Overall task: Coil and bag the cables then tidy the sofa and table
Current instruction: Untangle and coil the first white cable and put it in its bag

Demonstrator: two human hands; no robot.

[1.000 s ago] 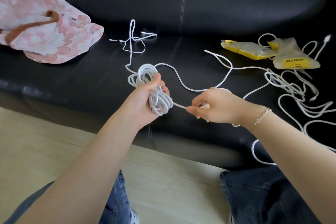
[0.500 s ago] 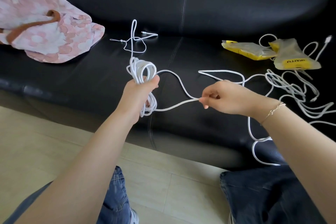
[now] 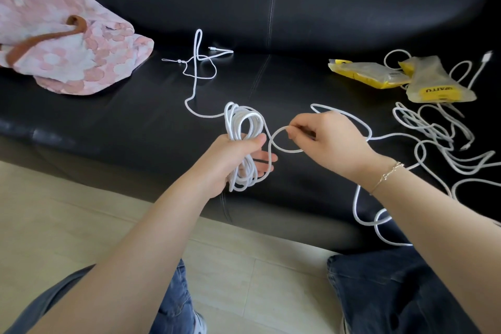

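Step in hand: I am coiling the long white cable, partway through by my reckoning, with a fresh loop being brought toward the bundle.

Left hand: my left hand (image 3: 233, 156) is gripping the coiled bundle (image 3: 243, 144) upright above the front edge of the black leather sofa (image 3: 339, 11), thumb across the strands, fingers curled round behind them.

Right hand: my right hand (image 3: 329, 141) is pinching the loose cable strand (image 3: 282, 141) between thumb and fingertips, just beside the bundle, with a small open loop hanging between the two hands.

Cable tail, left: one free end is running from the bundle back across the seat to a plug end (image 3: 221, 49) lying near the backrest.

Cable tail, right: the uncoiled length is trailing under my right wrist and over the seat edge toward my knee.

Other cables: a tangle of white cables (image 3: 439, 138) is lying on the seat to the right, not yet coiled.

Bags: two yellow plastic bags (image 3: 401, 77) are resting beyond that tangle, touching it.

Cushion: a pink floral cushion (image 3: 67, 43) is sitting at the far left of the seat.

Next move, as I judge it: laying this loop against the bundle so my left thumb can trap it, then sliding my right pinch further down the slack without letting the strand twist or snag.
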